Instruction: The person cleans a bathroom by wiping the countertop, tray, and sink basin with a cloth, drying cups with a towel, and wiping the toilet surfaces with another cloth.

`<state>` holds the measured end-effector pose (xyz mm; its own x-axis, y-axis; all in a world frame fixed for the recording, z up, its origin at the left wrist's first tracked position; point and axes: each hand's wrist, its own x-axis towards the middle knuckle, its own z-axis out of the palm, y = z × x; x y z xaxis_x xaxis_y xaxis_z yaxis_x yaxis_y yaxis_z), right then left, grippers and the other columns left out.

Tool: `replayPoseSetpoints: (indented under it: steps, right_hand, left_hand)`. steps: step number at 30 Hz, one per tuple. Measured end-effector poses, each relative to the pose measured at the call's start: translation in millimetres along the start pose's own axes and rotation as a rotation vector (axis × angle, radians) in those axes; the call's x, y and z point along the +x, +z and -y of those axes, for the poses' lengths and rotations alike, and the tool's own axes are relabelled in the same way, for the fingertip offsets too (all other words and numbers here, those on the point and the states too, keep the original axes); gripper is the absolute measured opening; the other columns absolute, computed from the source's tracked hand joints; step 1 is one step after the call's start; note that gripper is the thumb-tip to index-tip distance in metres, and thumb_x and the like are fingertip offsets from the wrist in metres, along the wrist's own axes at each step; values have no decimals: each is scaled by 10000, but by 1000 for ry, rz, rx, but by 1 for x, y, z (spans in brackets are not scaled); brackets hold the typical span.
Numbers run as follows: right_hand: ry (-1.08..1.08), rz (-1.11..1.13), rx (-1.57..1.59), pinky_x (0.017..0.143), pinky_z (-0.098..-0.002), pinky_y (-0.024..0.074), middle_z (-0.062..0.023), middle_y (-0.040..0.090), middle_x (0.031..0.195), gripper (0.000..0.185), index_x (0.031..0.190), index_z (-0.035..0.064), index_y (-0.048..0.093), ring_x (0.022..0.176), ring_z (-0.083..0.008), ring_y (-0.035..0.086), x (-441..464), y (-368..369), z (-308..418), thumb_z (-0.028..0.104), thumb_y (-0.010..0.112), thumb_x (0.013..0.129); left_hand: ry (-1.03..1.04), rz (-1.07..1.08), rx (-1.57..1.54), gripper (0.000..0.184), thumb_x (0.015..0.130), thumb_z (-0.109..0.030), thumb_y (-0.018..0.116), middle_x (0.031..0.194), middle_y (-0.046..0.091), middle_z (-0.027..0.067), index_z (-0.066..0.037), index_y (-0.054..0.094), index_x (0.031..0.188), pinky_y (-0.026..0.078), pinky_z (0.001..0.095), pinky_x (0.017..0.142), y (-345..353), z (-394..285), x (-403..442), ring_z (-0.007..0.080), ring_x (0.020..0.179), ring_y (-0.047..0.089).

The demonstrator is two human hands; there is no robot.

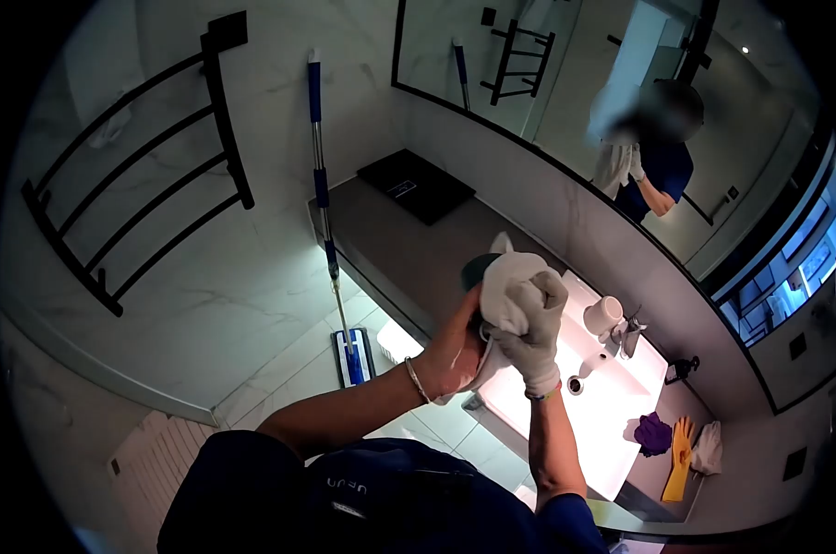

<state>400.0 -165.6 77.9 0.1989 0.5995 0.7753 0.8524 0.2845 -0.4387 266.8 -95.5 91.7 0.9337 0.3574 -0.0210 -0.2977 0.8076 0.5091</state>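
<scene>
My left hand (450, 358), bare with a bracelet at the wrist, is closed round the lower side of a dark rounded object (478, 269); its kind is mostly hidden. A white cloth (508, 288) is bunched over that object and hangs down between my hands. My right hand (532, 337), in a pale glove, grips the cloth with its fingers bent. Both hands are raised together above the front edge of the white sink (612, 443).
A white cup (603, 315) stands by the faucet (631, 339). Right of the sink lie a purple cloth (653, 434), a yellow rubber glove (680, 462) and a whitish cloth (708, 449). A black mat (416, 186) rests on the counter. A flat mop (351, 358) leans upright, left of the counter.
</scene>
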Motion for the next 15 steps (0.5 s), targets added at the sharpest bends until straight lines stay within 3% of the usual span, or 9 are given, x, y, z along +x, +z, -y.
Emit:
replayPoseSetpoints:
  steps: [1,3,5,9,11,12,13,14,15]
  right_hand:
    - [1,-1,4,960,-421,370,-122,392,1242,611,1122,126,596,1150,-331,408,8,-6,12,356,818,601]
    - [-213,85,-380,925,-452,372,-139,444,1242,507,1068,111,628,1112,-338,428,22,-12,30,382,748,657]
    - [-188,36,-400,855,-444,390,-138,561,1082,360,1019,78,637,995,-343,500,21,1,33,337,647,768]
    - [-32,-251,-232,800,-412,415,-160,578,925,212,901,44,600,872,-335,536,17,25,23,244,537,870]
    - [223,-305,-85,751,-381,427,-118,572,863,242,849,58,566,810,-282,540,9,34,-3,256,463,942]
    - [580,-398,650,705,-374,441,-48,536,799,333,855,77,524,738,-220,524,27,24,3,337,373,998]
    - [587,-359,1149,729,-345,458,-7,534,842,371,918,87,511,772,-160,523,44,4,6,406,344,1006]
    - [408,-186,1439,773,-327,454,-24,548,904,382,976,74,515,834,-155,528,51,-9,-23,415,342,1003]
    - [208,4,1707,818,-310,449,-40,563,966,404,1034,62,518,896,-150,533,62,-18,-32,423,340,1000]
  left_hand:
    - [-24,34,-76,595,915,-526,480,1358,444,62,-146,379,1361,339,379,1067,-1,3,-1,204,1251,427]
    - [-67,9,-101,564,927,-526,448,1334,475,38,-158,399,1352,343,382,1066,-14,18,7,190,1229,452]
    - [-41,-126,-136,570,910,-524,493,1311,497,14,-145,427,1331,357,340,1057,-13,36,10,167,1194,483]
    - [21,-189,-116,505,894,-494,549,1232,559,-4,-152,502,1262,387,308,1002,-7,44,11,137,1145,515]
    - [33,-211,-126,509,861,-478,607,1182,571,-4,-144,513,1233,422,308,940,-12,45,16,120,1083,539]
    - [69,-225,47,529,833,-469,643,1147,574,2,-128,515,1218,439,310,906,-25,43,21,119,1045,548]
    - [104,-239,219,551,805,-459,678,1112,577,9,-112,518,1202,456,311,872,-38,42,23,117,1007,558]
    - [68,-311,552,606,810,-466,657,1147,574,25,-103,484,1264,453,363,909,-44,25,19,151,1038,561]
    - [42,-311,644,688,747,-360,748,1152,558,54,-68,438,1286,463,382,903,-42,10,15,175,1051,554]
